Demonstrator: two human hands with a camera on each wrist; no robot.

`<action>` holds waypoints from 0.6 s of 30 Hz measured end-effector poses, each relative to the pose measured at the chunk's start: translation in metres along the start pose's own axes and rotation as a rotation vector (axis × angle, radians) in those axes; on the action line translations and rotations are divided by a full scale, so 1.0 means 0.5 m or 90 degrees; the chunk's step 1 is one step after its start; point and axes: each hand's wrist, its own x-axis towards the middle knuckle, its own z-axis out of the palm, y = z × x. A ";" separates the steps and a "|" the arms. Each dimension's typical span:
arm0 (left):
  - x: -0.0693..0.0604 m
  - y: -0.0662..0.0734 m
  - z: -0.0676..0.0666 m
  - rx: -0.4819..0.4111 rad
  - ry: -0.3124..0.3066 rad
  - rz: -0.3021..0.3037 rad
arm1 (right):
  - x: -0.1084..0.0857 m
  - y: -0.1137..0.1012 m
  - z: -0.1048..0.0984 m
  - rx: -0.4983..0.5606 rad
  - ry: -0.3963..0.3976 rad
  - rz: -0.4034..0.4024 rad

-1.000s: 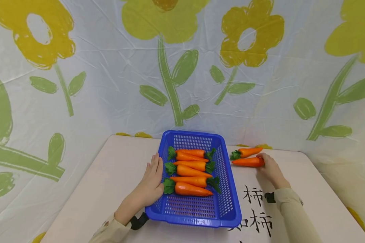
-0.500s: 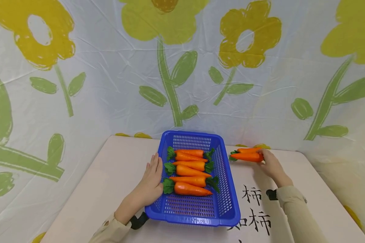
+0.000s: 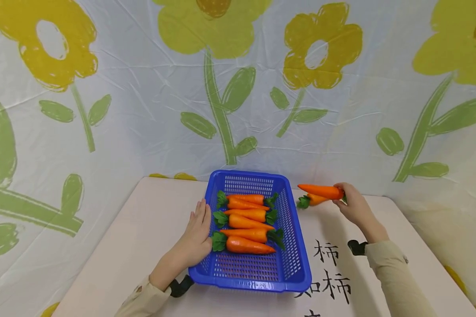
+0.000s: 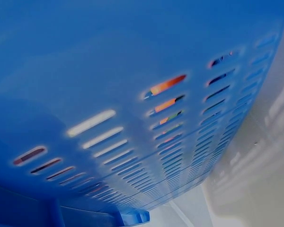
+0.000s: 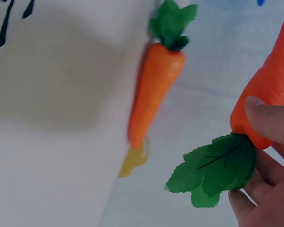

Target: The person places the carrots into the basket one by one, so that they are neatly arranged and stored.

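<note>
My right hand (image 3: 355, 207) pinches a carrot (image 3: 320, 190) by its thick, leafy end, raised off the table with the tip pointing left. In the right wrist view the thumb presses on that carrot (image 5: 262, 94), and its green leaves (image 5: 222, 168) hang below. Another carrot (image 5: 156, 90) lies on the table near the back edge, partly covered by the raised one in the head view. My left hand (image 3: 196, 233) rests with straight fingers against the left side of a blue basket (image 3: 258, 284). Several carrots (image 3: 247, 245) lie in the basket in a column, leaves alternating left and right.
The pale table (image 3: 150, 220) carries black written characters (image 3: 331, 286) right of the basket. Behind the table hangs a cloth (image 3: 150, 110) with printed flowers. Through the slots of the basket wall (image 4: 132, 118) bits of orange show in the left wrist view.
My right hand has lifted the nearer of the two loose carrots up and away from the table, over the other one. The left hand has stayed at the basket's side.
</note>
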 end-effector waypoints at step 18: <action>0.002 0.002 -0.004 0.002 -0.011 -0.007 | 0.035 -0.038 -0.018 -0.036 -0.083 -0.026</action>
